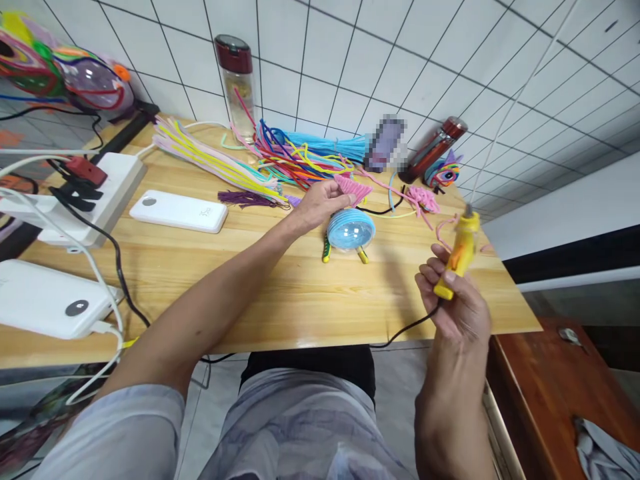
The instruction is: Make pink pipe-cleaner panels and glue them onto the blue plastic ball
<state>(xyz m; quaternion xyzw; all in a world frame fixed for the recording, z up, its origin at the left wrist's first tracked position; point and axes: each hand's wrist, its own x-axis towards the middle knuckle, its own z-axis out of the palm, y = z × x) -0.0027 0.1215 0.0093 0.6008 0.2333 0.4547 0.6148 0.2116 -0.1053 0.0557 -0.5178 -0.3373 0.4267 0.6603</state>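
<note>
My left hand [324, 203] pinches a pink ribbed triangle [354, 191] that looks made of pipe cleaners, between thumb and fingers. Just below it sits a clear shiny ball [351, 230] with light blue pipe cleaner coiled around its far part. Two green-and-yellow handles [363, 255], apparently of pliers, stick out from under the ball. Raised over the table's right side, my right hand [455, 293] grips a yellow glue gun [459, 257], slightly blurred. A long thin whitish stick rises from its top end, and a black cord hangs from its bottom.
Bundles of colourful pipe cleaners [300, 160] lie along the tiled wall. Behind stand a glass bottle [237, 93] and a leaning red flask [434, 150]. Power banks [177, 211], a power strip [95, 200] and loose cables occupy the left. A pink pipe cleaner coil [423, 199] lies right of the ball.
</note>
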